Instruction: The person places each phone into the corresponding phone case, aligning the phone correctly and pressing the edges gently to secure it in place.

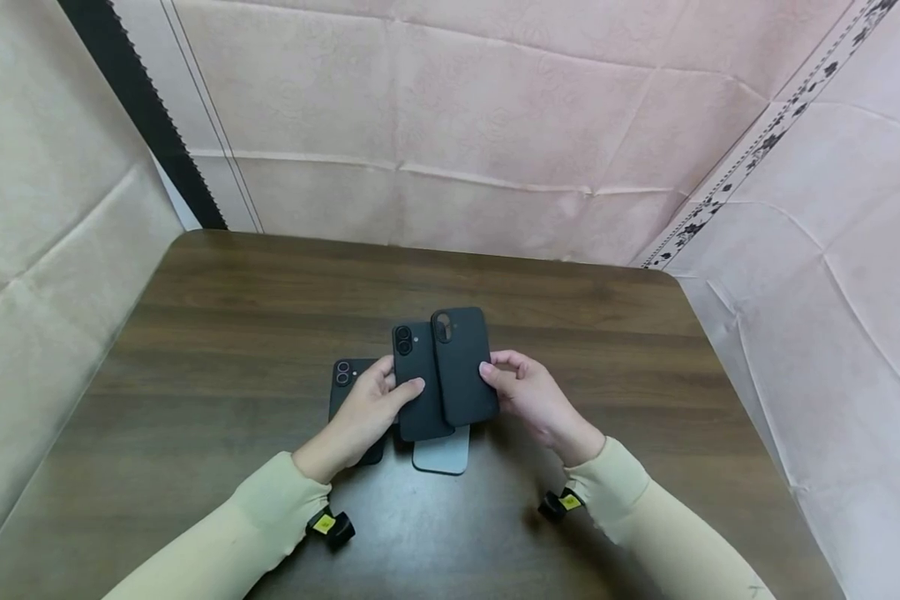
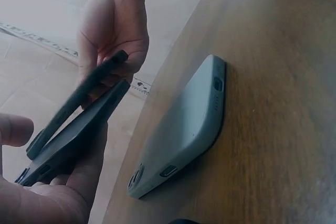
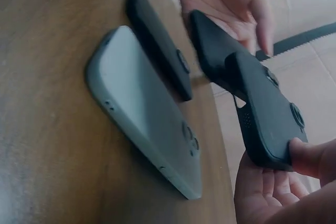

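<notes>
Above the table, my left hand [image 1: 367, 412] grips a black phone [image 1: 417, 387] by its left edge, with two camera lenses at its upper left. My right hand [image 1: 540, 408] pinches a black phone case [image 1: 467, 375] by its right edge; no lenses show in its oval camera cutout. The case overlaps the phone's right side, and in the left wrist view a narrow gap opens between them. Beneath them on the table lies a pale blue-grey phone [image 3: 139, 93], mostly covered in the head view. Another black phone [image 3: 157, 40] lies left of it, partly behind my left hand.
The brown wooden table [image 1: 195, 392] has rounded far corners. Pale creased cloth [image 1: 495, 125] hangs behind it and at both sides. A black wrist device with a yellow label [image 1: 325, 523] sits at my left cuff, and a similar device [image 1: 570, 502] at the right.
</notes>
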`<act>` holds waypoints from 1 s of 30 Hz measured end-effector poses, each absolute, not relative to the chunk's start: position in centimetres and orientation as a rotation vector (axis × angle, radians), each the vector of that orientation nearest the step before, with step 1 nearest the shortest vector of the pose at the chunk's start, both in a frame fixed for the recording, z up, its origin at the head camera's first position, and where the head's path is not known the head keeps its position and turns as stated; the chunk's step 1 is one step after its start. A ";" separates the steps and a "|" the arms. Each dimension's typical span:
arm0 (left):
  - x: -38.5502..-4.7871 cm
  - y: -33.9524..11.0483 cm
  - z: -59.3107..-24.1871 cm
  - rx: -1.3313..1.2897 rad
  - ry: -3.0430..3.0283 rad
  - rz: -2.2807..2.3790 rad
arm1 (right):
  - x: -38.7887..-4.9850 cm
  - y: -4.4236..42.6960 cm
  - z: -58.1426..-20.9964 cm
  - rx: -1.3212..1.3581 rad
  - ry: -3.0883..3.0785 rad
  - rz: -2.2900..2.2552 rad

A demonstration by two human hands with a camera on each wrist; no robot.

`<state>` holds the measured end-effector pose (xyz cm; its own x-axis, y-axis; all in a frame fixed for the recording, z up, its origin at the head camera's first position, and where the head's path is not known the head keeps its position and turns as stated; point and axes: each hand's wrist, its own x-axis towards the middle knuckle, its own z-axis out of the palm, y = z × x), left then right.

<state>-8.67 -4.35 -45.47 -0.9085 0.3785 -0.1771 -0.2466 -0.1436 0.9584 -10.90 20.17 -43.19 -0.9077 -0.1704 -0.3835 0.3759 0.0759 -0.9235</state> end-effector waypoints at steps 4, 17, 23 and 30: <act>-8.7 -4.3 -45.5 0.143 1.685 2.157 | -10.6 19.4 -43.8 0.208 2.055 -1.854; -8.8 -4.0 -45.9 0.149 1.807 2.081 | -9.6 17.7 -44.1 0.080 2.066 -1.777; -8.8 -4.0 -45.9 0.182 1.788 2.091 | -9.4 17.5 -44.2 0.028 2.076 -1.775; -8.7 -4.1 -45.8 0.172 1.799 2.094 | -9.4 17.6 -44.3 0.014 2.127 -1.759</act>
